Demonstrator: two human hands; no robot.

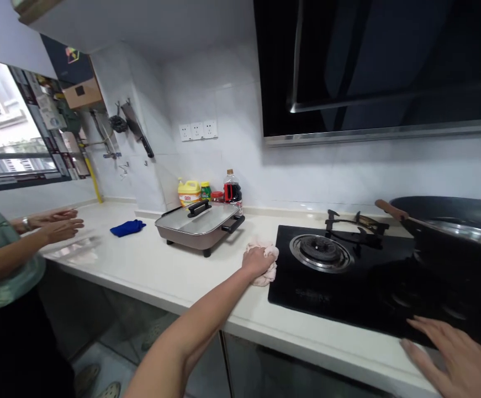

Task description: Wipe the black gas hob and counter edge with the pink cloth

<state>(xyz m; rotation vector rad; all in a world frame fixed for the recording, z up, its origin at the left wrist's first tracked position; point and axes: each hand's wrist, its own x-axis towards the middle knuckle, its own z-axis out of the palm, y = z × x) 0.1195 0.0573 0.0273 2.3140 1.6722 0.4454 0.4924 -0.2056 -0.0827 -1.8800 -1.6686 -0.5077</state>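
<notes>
My left hand (257, 261) is closed on a crumpled pale pink cloth (270, 272), pressed to the white countertop (207, 282) at the left edge of the black gas stove (306, 296). Fingers spread, my right hand (455, 354) rests at the stove's front edge, holding nothing. Just left of the cloth stands an electric pan (194, 237) with a glass lid and black handles. One stove burner (322, 251) is bare, and its black pan support (356, 229) lies behind it.
A large wok (443, 235) with a wooden handle sits at the stove's right. Behind the electric pan are a yellow jug (189, 192) and a dark sauce bottle (232, 190). A blue cloth (127, 228) lies farther left, near another person's hands (62, 226). The range hood (373, 72) hangs above.
</notes>
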